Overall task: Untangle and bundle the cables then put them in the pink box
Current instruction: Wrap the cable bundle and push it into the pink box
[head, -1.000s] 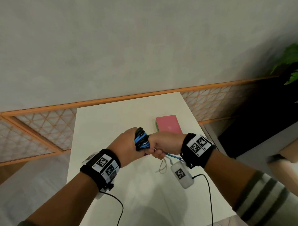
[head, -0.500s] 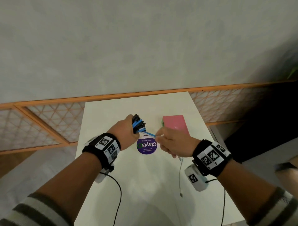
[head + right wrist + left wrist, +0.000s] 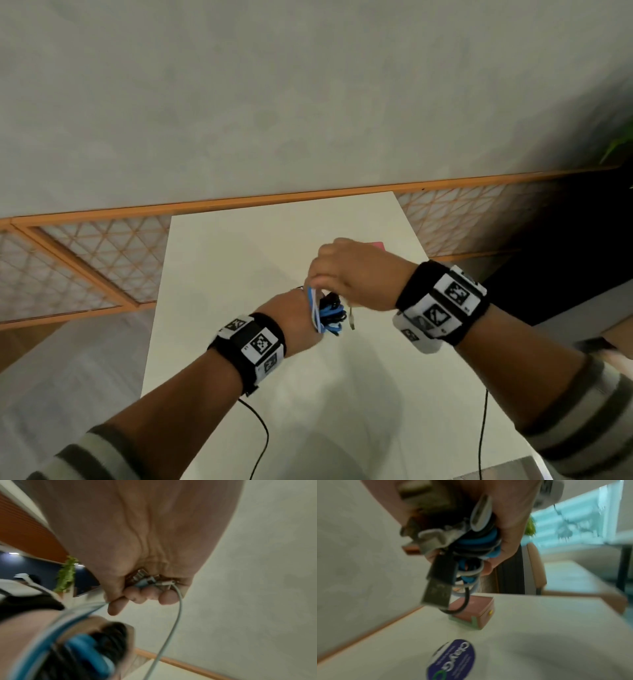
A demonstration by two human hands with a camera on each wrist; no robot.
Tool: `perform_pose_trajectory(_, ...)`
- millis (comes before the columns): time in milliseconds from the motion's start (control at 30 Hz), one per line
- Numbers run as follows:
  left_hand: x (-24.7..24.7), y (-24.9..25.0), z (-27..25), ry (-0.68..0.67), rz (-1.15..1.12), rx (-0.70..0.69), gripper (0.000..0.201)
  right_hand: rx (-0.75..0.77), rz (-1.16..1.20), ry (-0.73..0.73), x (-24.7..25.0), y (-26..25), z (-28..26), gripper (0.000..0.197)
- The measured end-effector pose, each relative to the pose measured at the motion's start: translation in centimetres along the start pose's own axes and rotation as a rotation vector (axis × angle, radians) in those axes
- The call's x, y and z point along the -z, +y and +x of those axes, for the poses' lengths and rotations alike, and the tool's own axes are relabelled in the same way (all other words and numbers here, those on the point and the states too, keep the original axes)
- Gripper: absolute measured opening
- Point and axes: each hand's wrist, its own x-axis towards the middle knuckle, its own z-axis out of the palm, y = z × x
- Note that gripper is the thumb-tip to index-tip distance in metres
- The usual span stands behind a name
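The coiled cables [image 3: 329, 313] are gripped in the left hand [image 3: 291, 317] as an anchor, while loose ends are pinched by the right hand [image 3: 346, 270], apparently for wrapping.

near and left table [image 3: 219, 274] lies open; far right, the pink box [image 3: 481, 609] and purple sticker [image 3: 453, 660] stand in the way

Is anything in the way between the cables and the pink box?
Yes, the box's own lid. The left hand grips the cables above the table, and the pink box looks closed. The right hand is busy holding loose cable ends, so it can't open it yet.
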Motion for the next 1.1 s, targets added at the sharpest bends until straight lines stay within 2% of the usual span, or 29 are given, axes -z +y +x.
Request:
perform_pose_trajectory(67,-0.6,0.5,-0.2,0.083,-0.181,-0.019,0.043,-0.199,0.286,-0.018,0.0,2.0,-0.9,0.025)
perform_pose_trajectory(167,-0.7,1.3,-0.4,0.130,-0.446,-0.039,0.115,-0.391,0.531,-0.018,-1.7,3.5,-2.1,0.023)
perform_pose_trajectory(200,-0.6,1.8,-0.5,0.140,-0.540,-0.047,0.130,-0.416,0.613,-0.021,-2.6,3.3,-2.4,0.021)
perform_pose_trajectory(233,-0.6,2.2,-0.5,0.169,-0.614,-0.055,0.133,-0.418,0.694,-0.006,-3.3,3.1,-2.6,0.020)
perform_pose_trajectory(267,-0.6,2.5,-0.4,0.206,-0.662,-0.054,0.126,-0.423,0.754,0.017,-4.0,2.7,-3.0,0.027)
perform_pose_trajectory(333,-0.6,2.6,-0.4,0.260,-0.709,-0.047,0.090,-0.454,0.767,0.049,-5.3,1.9,-3.2,0.037)
perform_pose_trajectory(400,-0.7,2.3,-0.5,0.255,-0.744,-0.046,0.056,-0.497,0.778,0.065,-6.5,1.3,-3.3,0.026)
perform_pose_trajectory(467,-0.9,2.0,-0.4,0.234,-0.754,-0.038,0.040,-0.585,0.946,0.118,-7.2,0.1,-3.4,0.018)
perform_pose_trajectory(567,-1.2,1.6,-0.1,0.257,-0.653,-0.018,0.036,-0.670,1.225,0.220,-7.9,-1.4,-3.6,0.015)
perform_pose_trajectory(733,-1.8,0.3,0.3,0.340,-0.615,-0.027,0.039,-0.779,1.520,0.382,-9.0,-3.0,-3.3,0.022)
perform_pose_trajectory(833,-1.3,0.2,0.3,0.427,-0.607,0.018,0.038,-0.797,1.542,0.514,-9.6,-4.0,-2.6,0.031)
perform_pose_trajectory(933,-0.8,1.1,0.1,0.445,-0.815,0.061,0.028,-0.804,1.622,0.608,-9.1,-4.9,-1.7,0.033)
perform_pose_trajectory(1000,-0.7,1.3,0.3,0.492,-0.880,0.103,0.027,-0.813,1.625,0.623,-9.0,-5.4,-1.3,0.032)
perform_pose_trajectory(1100,-0.8,1.0,1.0,0.570,-0.985,0.150,0.027,-0.814,1.508,0.588,-9.6,-5.9,-1.0,0.033)
